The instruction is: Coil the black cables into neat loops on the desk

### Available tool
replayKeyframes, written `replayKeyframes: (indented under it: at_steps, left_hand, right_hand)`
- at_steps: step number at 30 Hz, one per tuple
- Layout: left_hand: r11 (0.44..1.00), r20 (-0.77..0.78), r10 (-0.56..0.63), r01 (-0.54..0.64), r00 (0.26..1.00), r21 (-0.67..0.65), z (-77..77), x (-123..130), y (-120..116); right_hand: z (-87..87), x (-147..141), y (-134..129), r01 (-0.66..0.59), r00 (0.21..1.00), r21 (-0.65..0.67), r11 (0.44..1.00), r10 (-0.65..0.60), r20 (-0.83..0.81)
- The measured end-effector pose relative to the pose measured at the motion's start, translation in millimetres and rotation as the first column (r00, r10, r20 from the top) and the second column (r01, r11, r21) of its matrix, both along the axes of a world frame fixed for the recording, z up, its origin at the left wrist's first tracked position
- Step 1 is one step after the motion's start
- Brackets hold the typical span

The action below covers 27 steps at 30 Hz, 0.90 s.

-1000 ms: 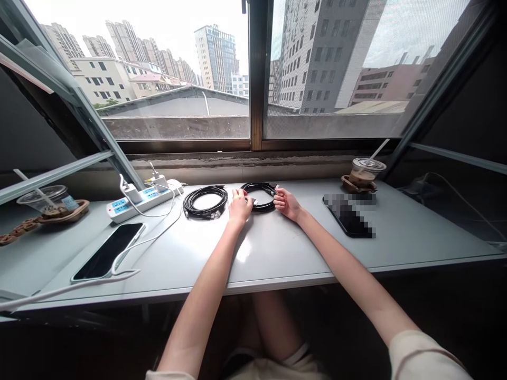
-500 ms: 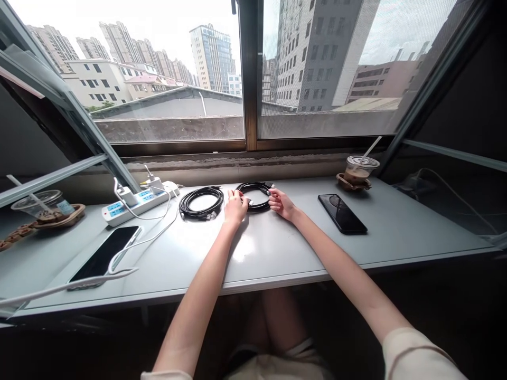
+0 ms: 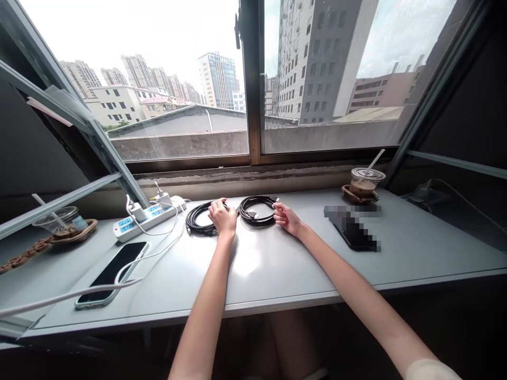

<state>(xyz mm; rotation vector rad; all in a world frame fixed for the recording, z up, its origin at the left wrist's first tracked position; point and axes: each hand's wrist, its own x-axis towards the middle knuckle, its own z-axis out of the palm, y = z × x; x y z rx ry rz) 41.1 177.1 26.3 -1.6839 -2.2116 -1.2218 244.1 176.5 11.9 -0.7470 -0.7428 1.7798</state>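
Note:
Two coiled black cables lie side by side on the desk. My left hand (image 3: 224, 219) is over the right side of the left coiled cable (image 3: 192, 217), fingers curled on it; the fingertips are partly hidden. A dark piece shows just right of this hand. My right hand (image 3: 287, 218) pinches the right edge of the right coiled cable (image 3: 246, 218), close to a connector. Another connector (image 3: 253, 215) of that cable rests inside its ring.
A white power strip (image 3: 152, 214) with plugs stands left, near a phone (image 3: 113, 272) crossed by a white cord (image 3: 154, 253). Rightward lie a partly pixelated dark phone (image 3: 352, 235) and a drink cup (image 3: 365, 182) in a carton holder. Another cup (image 3: 59, 221) stands far left. Windows rise behind.
My left hand has moved left from the right coil to the left one. My right hand stays at the right coil's edge. The view has tilted up slightly.

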Motion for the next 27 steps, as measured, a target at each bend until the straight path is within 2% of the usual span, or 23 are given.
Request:
replayKeyframes:
  at_steps: [4,9,17,21,27]
  left_hand:
    - [0.996,0.042,0.086,-0.084,0.995,-0.04,-6.3,-10,5]
    - [0.996,0.015,0.027,-0.026,1.0,-0.083,-13.7,-7,7]
    - [0.992,0.011,-0.04,0.041,0.999,-0.117,-15.4,-7,6]
    - [0.997,0.048,-0.044,0.047,0.998,-0.069,-16.1,-5,5]
    - [0.997,0.163,-0.021,0.008,0.986,0.077,-13.1,-3,8]
  right_hand:
    - [0.2,-1,-1,0.043,0.999,0.019,0.999,-0.043,-0.016]
    - [0.5,1,-3,0.066,0.997,0.012,0.998,-0.066,-0.028]
    - [-1.5,0,-1,0.071,0.997,0.0,0.997,-0.071,-0.024]
    - [-2.5,-1,0,0.064,0.998,0.001,0.998,-0.064,-0.011]
    - [-2.8,0,1,0.061,0.998,0.0,0.998,-0.061,0.015]
